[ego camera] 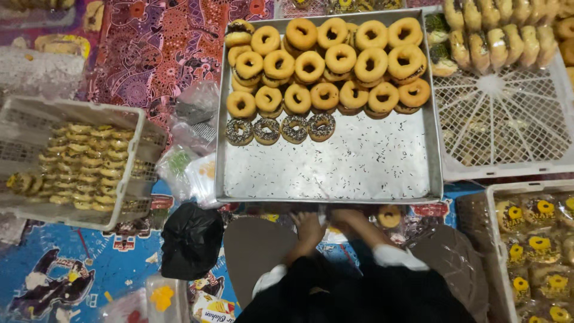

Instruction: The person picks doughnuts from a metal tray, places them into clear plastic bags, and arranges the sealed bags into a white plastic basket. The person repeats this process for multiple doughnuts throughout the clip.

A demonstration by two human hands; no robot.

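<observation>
Both hands sit low between the knees, just under the near rim of the metal tray (437,119); the left hand (309,229) has its fingers curled down over something pale and crinkly, maybe a clear wrapper, though I cannot tell whether it truly grips it; the right hand (353,222) crosses in beside it, knuckles up, and its grasp is hidden too. Just to the right of that hand lies one plain doughnut (389,216), apart from the rest, near but not clearly touched.

Beyond the hands, the tray is bare over its near half, dusted with loose sprinkles; the far half is packed with ring doughnuts (326,63), and the row closest to the hands holds four sprinkle-topped doughnuts (280,129). So by my reading a good share has left the tray and a large pile is yet to go.

Far right of the hands, a white crate (495,239) holds bagged doughnuts with yellow centres; far left, a white basket (128,179) carries stacked pastries; close left sit a black plastic bag (191,239) and loose clear bags (191,167).
</observation>
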